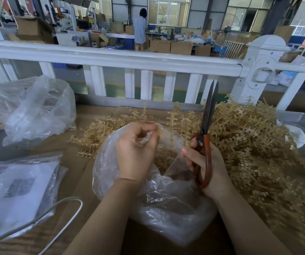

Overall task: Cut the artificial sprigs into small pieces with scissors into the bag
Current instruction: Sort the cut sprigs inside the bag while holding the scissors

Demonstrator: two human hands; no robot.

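Note:
A clear plastic bag (168, 205) sits on the cardboard-covered table in front of me, its mouth open, with cut tan pieces inside. My left hand (136, 153) pinches the bag's upper rim with curled fingers. My right hand (206, 166) grips red-handled scissors (206, 129), blades nearly together and pointing up. It also holds the bag's right edge with its fingertips. A large heap of tan artificial sprigs (249, 140) lies behind and to the right of the bag.
Two more clear plastic bags lie at the left: a crumpled one (28, 109) at the back and a flat one with paper inside (17, 190) near me. A white cable (63, 214) curves at bottom left. A white fence (111, 57) borders the table's far side.

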